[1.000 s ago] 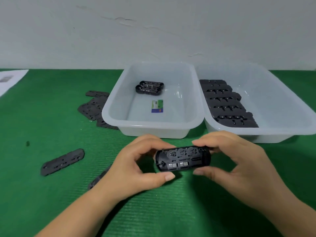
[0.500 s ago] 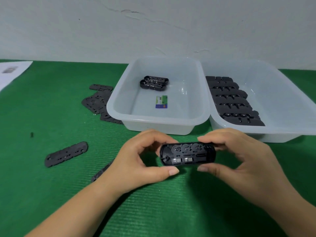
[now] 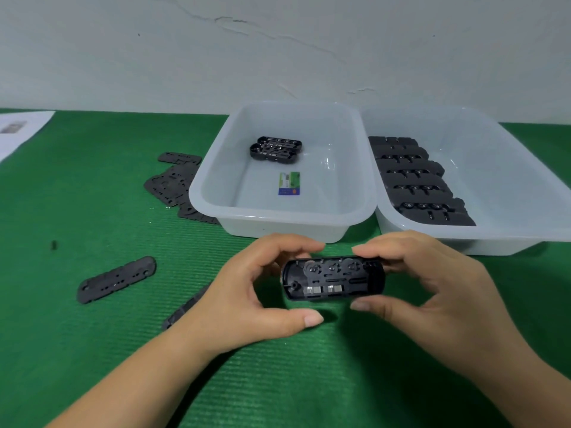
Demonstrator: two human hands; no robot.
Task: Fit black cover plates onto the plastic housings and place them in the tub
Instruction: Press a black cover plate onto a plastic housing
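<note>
Both hands, left [image 3: 247, 291] and right [image 3: 432, 285], pinch the housing [image 3: 333, 279] endwise, its length crosswise, tub [image 3: 278, 217] just beyond.

Hidden in part behind the left hand [image 3: 247, 291]: a black cover plate [image 3: 185, 307] on the counter [image 3: 92, 335]. Tucked behind the left tub [image 3: 278, 217]: the near end of the plate pile [image 3: 173, 186]. Cut off at the left edge: white paper [image 3: 21, 131], print too blurred to read. Too small to read: the card [image 3: 289, 183].
</note>
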